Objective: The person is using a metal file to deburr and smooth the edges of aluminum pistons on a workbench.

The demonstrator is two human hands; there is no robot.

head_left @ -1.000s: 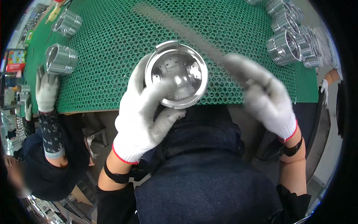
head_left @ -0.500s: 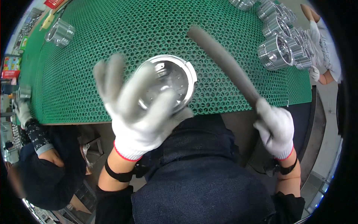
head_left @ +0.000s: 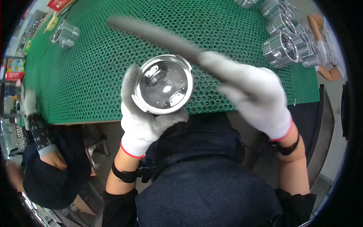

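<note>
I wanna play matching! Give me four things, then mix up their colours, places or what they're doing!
Things:
1. Mat
2. Left hand
3. Right hand
4. Grouped metal cylinders

Clues:
A. Holding a long grey bar
B. Green
C. Bunched at the picture's upper right
D. Holding a round metal part

Pairs: 1-B, 2-D, 3-A, 4-C

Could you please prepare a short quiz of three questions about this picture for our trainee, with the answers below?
1. True or false: the left hand holds a metal piston with its open end toward the camera.
2. Which hand grips the long grey file-like tool?
3. Where is the cluster of pistons on the green mat? A) left end B) middle C) right end

Key: 1 true; 2 the right hand; 3 C.
</note>
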